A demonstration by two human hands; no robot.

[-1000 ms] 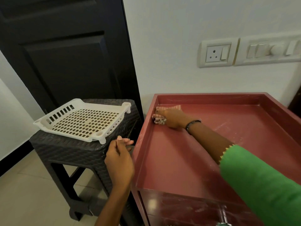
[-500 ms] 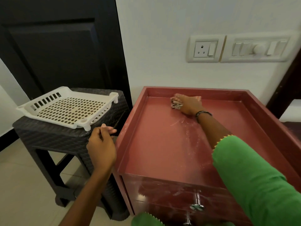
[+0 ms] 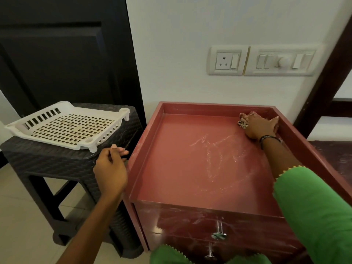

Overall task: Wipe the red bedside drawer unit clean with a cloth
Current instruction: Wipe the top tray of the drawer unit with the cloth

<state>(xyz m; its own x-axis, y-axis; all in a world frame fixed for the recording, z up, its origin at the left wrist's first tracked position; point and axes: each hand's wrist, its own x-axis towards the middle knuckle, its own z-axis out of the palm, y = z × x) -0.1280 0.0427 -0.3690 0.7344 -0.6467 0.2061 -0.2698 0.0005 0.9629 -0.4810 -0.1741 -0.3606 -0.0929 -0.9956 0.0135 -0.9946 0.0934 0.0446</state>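
One red drawer unit (image 3: 200, 168) is seen, with two metal knobs (image 3: 219, 235) counted on its front. One cloth (image 3: 242, 124) is counted, and two hands: a left hand (image 3: 111, 168) and a right hand (image 3: 259, 126). One dark stool (image 3: 47, 161), one white perforated tray (image 3: 66, 126), one wall socket (image 3: 227, 60) and one switch panel (image 3: 282, 60) are counted.

The right hand (image 3: 260, 125) reaches to the far right, palm down, fingers curled closed and pressing downward, a dark band at the wrist and a green sleeve on the arm. The left hand (image 3: 110, 166) hangs at near left, fingers loosely curled, thumb touching forefinger, forearm bare.
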